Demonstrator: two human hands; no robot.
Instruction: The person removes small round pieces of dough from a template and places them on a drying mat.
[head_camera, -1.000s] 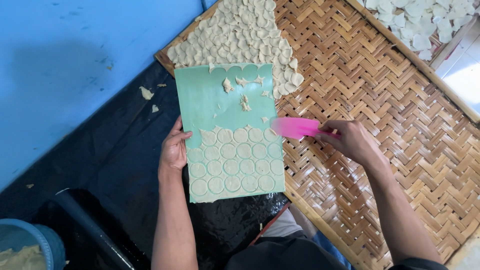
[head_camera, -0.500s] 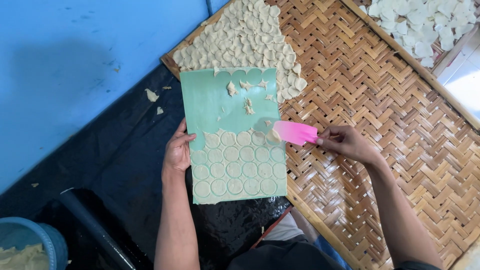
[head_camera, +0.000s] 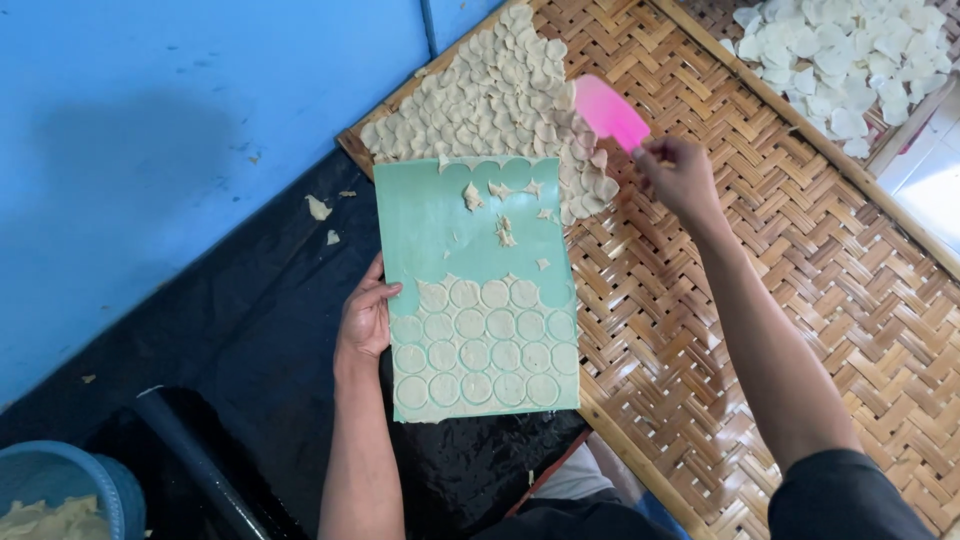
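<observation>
Overhead view onto two bare hands at work over a woven bamboo tray (head_camera: 780, 300).

Left hand (head_camera: 366, 320): grip closed on the left edge of a green board (head_camera: 470, 230), thumb on top, fingers wrapped beneath. Just beside that grip, to its right, rows of cut dough rounds (head_camera: 480, 355) covering the near half of the board. Farther from the grip, the board's far half mostly bare, with only a few torn dough scraps (head_camera: 503, 232) scattered on it.

Right hand (head_camera: 682, 178): grip clenched around the handle of a pink scraper (head_camera: 612, 112), blade raised above the grip and tilted away, no longer touching the board. A second ago, blade low beside the board's right edge near the rounds; half a second ago, blade on the board at the top row. Now lifted clear and swung out over the tray.

Directly left of the raised blade, a spread of dough pieces (head_camera: 500, 95) lying on the tray, overlapping like scales and touching the board's far edge.

Judged from this: one scraping stroke finished, and many rounds left on the board.

At the lower left, a blue tub (head_camera: 100, 490).
</observation>
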